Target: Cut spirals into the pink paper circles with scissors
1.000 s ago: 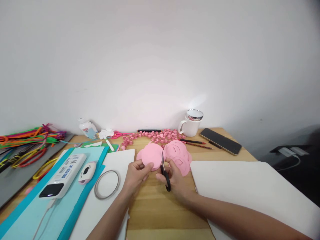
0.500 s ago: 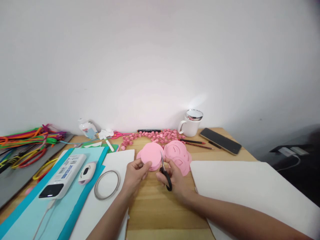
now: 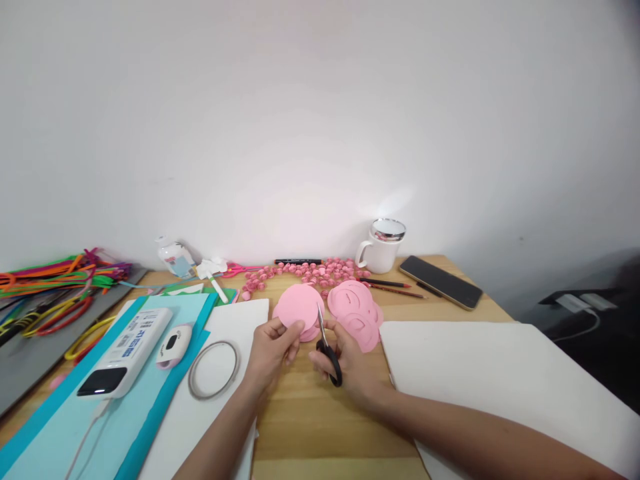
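My left hand [image 3: 273, 350] pinches the lower edge of a pink foam circle [image 3: 299, 306] and holds it up over the wooden table [image 3: 320, 413]. My right hand [image 3: 347, 363] grips black-handled scissors [image 3: 326, 347], blades pointing up at the circle's right edge. Just behind lies a pile of pink foam pieces [image 3: 357, 320] with drawn curves.
A metal ring [image 3: 214, 369] rests on white paper at left, by a power bank [image 3: 127, 350] and a small white device [image 3: 174, 345] on blue sheets. Pink beads [image 3: 310, 272], pencils, a white mug [image 3: 383, 247] and a phone [image 3: 441, 282] lie behind. A white board [image 3: 500, 380] lies right. Coloured pipe cleaners [image 3: 50, 287] are far left.
The pink circle has turned slightly in my left hand and the scissors have shifted a little left along its edge.
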Tool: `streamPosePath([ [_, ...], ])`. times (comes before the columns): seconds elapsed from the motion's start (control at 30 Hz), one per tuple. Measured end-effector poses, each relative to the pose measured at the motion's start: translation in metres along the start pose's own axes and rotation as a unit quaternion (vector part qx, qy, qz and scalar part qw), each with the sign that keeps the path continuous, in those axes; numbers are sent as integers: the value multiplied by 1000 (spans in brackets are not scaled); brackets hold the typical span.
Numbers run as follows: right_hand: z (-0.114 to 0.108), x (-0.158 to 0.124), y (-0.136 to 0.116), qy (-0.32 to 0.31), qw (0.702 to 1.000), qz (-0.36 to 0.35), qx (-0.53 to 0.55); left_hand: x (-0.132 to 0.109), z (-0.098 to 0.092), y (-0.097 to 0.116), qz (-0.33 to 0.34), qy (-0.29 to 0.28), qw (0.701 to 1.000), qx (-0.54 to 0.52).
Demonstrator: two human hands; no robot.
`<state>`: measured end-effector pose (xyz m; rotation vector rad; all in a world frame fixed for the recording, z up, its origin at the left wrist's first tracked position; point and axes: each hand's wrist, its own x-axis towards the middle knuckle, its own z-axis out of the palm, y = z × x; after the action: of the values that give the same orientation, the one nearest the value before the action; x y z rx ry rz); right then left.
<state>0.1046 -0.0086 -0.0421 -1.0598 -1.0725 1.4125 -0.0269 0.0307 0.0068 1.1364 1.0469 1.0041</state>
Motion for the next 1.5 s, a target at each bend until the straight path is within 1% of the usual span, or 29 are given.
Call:
streamPosePath([
  [0.1, 0, 0, -2, 2, 1000, 4, 1, 0, -2, -2, 3, 2, 1000, 27],
  [0.27, -2, 2, -3, -1, 999, -31, 41, 2, -5, -5, -6, -14, 998, 58],
  [0.4, -2, 3, -4, -2, 998, -33, 47, 2, -5, -5, -12, -18, 998, 54],
  [0.67, -3, 1, -6, -5, 998, -27, 58, 3, -5, -5, 4, -10, 999, 52],
  [0.77, -3, 1, -6, 0, 999, -25, 48, 3, -5, -5, 8, -10, 999, 52],
  [0.97, -3, 2, -5, 16, 1000, -27, -4, 3, -5, -4, 10, -12, 999, 43],
  [1.33, -4, 1, 0, 12, 999, -31, -18, 3, -6, -4, 29, 12, 999, 31],
  [1.5, -3, 1, 0, 2, 999, -31, -10, 3, -4, -3, 24, 13, 1000, -2],
])
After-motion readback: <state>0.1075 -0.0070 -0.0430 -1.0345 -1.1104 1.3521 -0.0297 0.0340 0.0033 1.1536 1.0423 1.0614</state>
